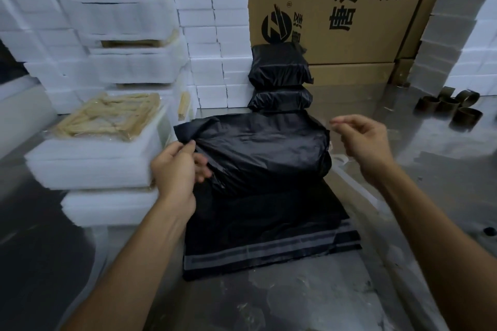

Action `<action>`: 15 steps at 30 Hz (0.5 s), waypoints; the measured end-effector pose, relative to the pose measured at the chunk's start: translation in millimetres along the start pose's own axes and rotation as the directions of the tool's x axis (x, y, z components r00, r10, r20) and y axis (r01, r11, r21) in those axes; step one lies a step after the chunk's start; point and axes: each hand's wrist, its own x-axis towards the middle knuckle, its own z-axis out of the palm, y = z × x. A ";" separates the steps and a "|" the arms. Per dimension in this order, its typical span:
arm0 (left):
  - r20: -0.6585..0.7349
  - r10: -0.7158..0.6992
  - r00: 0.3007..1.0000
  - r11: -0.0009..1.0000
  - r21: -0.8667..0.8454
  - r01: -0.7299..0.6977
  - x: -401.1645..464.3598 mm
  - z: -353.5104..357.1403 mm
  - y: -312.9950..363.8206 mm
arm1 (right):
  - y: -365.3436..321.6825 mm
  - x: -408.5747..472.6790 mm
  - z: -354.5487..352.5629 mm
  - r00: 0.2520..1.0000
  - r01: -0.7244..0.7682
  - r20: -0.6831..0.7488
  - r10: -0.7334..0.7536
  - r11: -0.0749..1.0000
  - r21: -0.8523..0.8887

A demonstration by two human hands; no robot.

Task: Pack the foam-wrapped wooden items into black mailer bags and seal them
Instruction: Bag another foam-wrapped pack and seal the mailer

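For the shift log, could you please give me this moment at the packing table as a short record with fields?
left hand: pinches the left end of the filled black mailer bag
right hand: raised to the right of the bag, fingertips pinched; anything held is too faint to tell
under the bag: stack of flat black mailer bags, adhesive strips toward the viewer
sealed parcels: two black parcels stacked against the cardboard carton
next items: foam-wrapped wooden items stacked at left
far right: empty tape cores

dim, flat indoor light, soft motion blur throughout, wide-angle bending at the edges, faint glare on the table (pixel 443 164).
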 end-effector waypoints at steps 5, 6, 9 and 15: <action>0.163 -0.155 0.974 0.965 -0.186 0.185 -12.8 -1.6 15.1 | -19.1 -6.7 -12.2 0.892 -0.300 0.331 0.307 0.951 -0.074; 0.171 -0.177 0.969 0.956 -0.204 0.211 -13.0 -2.2 15.9 | -19.8 -10.7 -10.6 0.830 -0.355 0.424 0.363 0.929 -0.101; 0.183 -0.224 0.957 0.938 -0.226 0.263 -12.1 -4.8 19.1 | -24.9 -17.1 -7.5 0.763 -0.396 0.514 0.391 0.912 -0.107; 0.159 -0.317 0.935 0.913 -0.215 0.346 -9.4 -2.7 30.3 | -33.2 -19.8 -3.6 0.832 -0.454 0.335 0.442 0.890 -0.047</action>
